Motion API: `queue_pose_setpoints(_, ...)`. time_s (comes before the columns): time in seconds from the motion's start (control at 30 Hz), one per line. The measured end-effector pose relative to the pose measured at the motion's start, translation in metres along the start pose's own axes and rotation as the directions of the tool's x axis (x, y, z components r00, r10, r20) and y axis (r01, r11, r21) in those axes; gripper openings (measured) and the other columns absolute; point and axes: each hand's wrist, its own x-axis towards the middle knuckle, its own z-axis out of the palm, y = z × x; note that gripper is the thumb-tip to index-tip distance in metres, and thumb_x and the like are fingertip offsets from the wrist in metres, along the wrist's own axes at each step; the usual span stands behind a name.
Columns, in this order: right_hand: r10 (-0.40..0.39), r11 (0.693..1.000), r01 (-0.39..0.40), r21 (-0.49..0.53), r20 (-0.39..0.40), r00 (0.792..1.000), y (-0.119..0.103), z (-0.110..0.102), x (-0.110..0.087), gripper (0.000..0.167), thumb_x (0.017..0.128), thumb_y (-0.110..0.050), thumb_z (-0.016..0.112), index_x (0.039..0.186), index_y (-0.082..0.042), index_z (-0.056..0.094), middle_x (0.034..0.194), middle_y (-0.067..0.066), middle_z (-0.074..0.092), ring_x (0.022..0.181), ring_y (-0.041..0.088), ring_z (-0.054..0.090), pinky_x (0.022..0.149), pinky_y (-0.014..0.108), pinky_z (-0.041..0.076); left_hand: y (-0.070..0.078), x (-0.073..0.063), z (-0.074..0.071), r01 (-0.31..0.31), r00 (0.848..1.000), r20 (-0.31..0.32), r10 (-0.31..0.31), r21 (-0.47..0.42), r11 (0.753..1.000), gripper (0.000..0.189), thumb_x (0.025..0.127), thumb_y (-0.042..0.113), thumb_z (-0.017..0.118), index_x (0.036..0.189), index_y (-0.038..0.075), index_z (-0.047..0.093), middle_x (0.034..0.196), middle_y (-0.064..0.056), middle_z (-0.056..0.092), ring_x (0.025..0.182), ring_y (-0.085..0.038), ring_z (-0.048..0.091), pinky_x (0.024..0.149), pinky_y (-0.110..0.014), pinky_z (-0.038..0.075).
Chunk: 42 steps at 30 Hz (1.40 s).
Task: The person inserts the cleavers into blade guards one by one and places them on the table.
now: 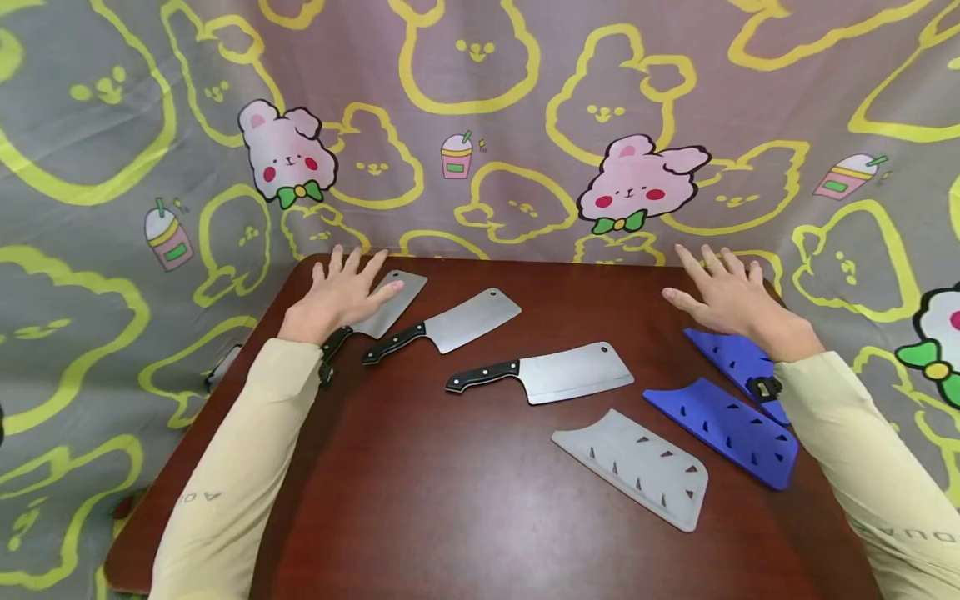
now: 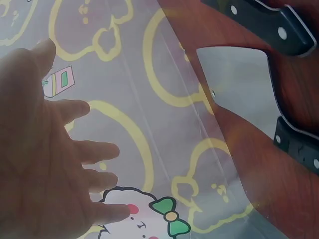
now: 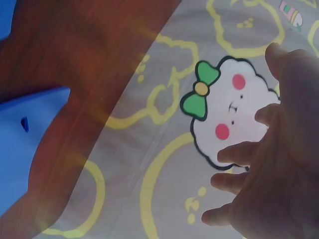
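Observation:
My left hand (image 1: 341,293), fingers spread, is held up over the far left of the table and overlaps a cleaver (image 1: 392,310) in the head view. Two more cleavers with black riveted handles lie to its right, one close by (image 1: 471,320) and one mid-table (image 1: 577,372). My right hand (image 1: 727,296) is raised at the far right, fingers spread, holding nothing. Below it are two blue slotted blade sheaths, one partly behind my forearm (image 1: 731,358), the other nearer (image 1: 723,427). A grey slotted blade sheath (image 1: 637,468) lies in front of the middle cleaver.
The dark red-brown table (image 1: 420,500) has rounded corners. A patterned cloth (image 1: 517,192) with cartoon bears and rabbits hangs behind it and along both sides. Something small and pale (image 1: 223,367) shows past the table's left edge.

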Motion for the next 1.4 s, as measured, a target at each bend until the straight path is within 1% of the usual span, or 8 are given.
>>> queue_pose_setpoints(0.2,-0.038,0.999,0.038,0.02,-0.016,0.999,-0.016,0.005,-0.008,0.086,0.098,-0.065,0.035,0.158,-0.019,-0.006,0.156,0.037,0.011,0.143,0.057,0.005,0.105,0.078,0.001,0.004,-0.004,0.004,-0.008,1.0,-0.008,0.007,-0.029,1.0,0.085,0.093,0.074,0.027,0.159,0.023,0.007,0.164,-0.022,0.002,0.149,-0.047,-0.012,0.113,-0.071,-0.002)
queue_pose_setpoints(0.43,-0.114,0.99,0.122,0.07,-0.103,0.988,-0.027,0.019,-0.035,0.084,0.098,-0.05,0.051,0.158,-0.013,0.007,0.153,0.034,0.023,0.14,0.056,0.018,0.106,0.075,0.011,0.023,-0.006,0.014,-0.043,0.999,-0.007,0.042,-0.079,0.996,0.083,0.094,0.074,0.026,0.159,0.026,0.005,0.164,-0.022,0.004,0.15,-0.044,-0.012,0.114,-0.069,-0.002)
queue_pose_setpoints(0.57,-0.164,0.975,0.181,0.128,-0.132,0.978,-0.034,0.027,-0.044,0.082,0.098,-0.044,0.055,0.158,-0.013,0.009,0.15,0.034,0.029,0.136,0.056,0.024,0.106,0.072,0.017,0.03,-0.009,0.021,-0.047,0.999,-0.021,0.045,-0.11,0.993,0.082,0.095,0.072,0.028,0.159,0.025,0.009,0.164,-0.021,0.007,0.15,-0.045,-0.009,0.115,-0.068,0.0)
queue_pose_setpoints(0.83,-0.183,0.942,0.186,0.281,-0.035,0.982,-0.06,0.033,-0.061,0.079,0.097,-0.049,0.054,0.158,-0.021,0.013,0.149,0.025,0.034,0.134,0.043,0.03,0.101,0.067,0.034,0.044,-0.011,0.038,-0.104,0.994,-0.051,0.097,-0.145,0.984,0.075,0.098,0.066,0.028,0.158,0.025,0.011,0.163,-0.019,0.015,0.151,-0.043,-0.004,0.115,-0.068,0.006)
queue_pose_setpoints(0.97,-0.205,0.934,0.202,0.294,-0.02,0.979,-0.07,0.043,-0.066,0.079,0.095,-0.051,0.057,0.156,-0.019,0.019,0.14,0.022,0.042,0.126,0.037,0.041,0.097,0.061,0.042,0.053,-0.011,0.046,-0.113,0.993,-0.059,0.105,-0.162,0.98,0.074,0.099,0.065,0.03,0.158,0.024,0.014,0.162,-0.019,0.017,0.151,-0.044,-0.001,0.116,-0.067,0.007)
queue_pose_setpoints(1.13,-0.225,0.932,0.222,0.287,-0.022,0.974,-0.077,0.06,-0.072,0.077,0.092,-0.052,0.061,0.151,-0.012,0.03,0.127,0.02,0.052,0.113,0.032,0.054,0.084,0.048,0.053,0.068,-0.012,0.056,-0.166,0.986,-0.061,0.157,-0.191,0.967,0.07,0.1,0.06,0.035,0.158,0.023,0.017,0.161,-0.019,0.022,0.151,-0.043,0.005,0.116,-0.066,0.01)
queue_pose_setpoints(1.3,-0.259,0.927,0.241,0.287,0.024,0.966,-0.084,0.073,-0.081,0.075,0.089,-0.058,0.061,0.14,-0.007,0.04,0.115,0.014,0.057,0.1,0.023,0.06,0.071,0.032,0.052,0.084,-0.018,0.066,-0.228,0.974,-0.057,0.221,-0.199,0.953,0.069,0.1,0.057,0.041,0.156,0.022,0.023,0.158,-0.017,0.029,0.151,-0.041,0.011,0.116,-0.065,0.015)
queue_pose_setpoints(1.4,-0.256,0.94,0.22,0.259,0.114,0.96,-0.089,0.076,-0.088,0.077,0.085,-0.067,0.06,0.133,-0.008,0.044,0.107,0.009,0.056,0.087,0.016,0.056,0.065,0.029,0.046,0.093,-0.021,0.072,-0.271,0.963,-0.056,0.265,-0.201,0.941,0.069,0.099,0.057,0.042,0.156,0.021,0.026,0.158,-0.015,0.031,0.151,-0.04,0.014,0.117,-0.063,0.016)
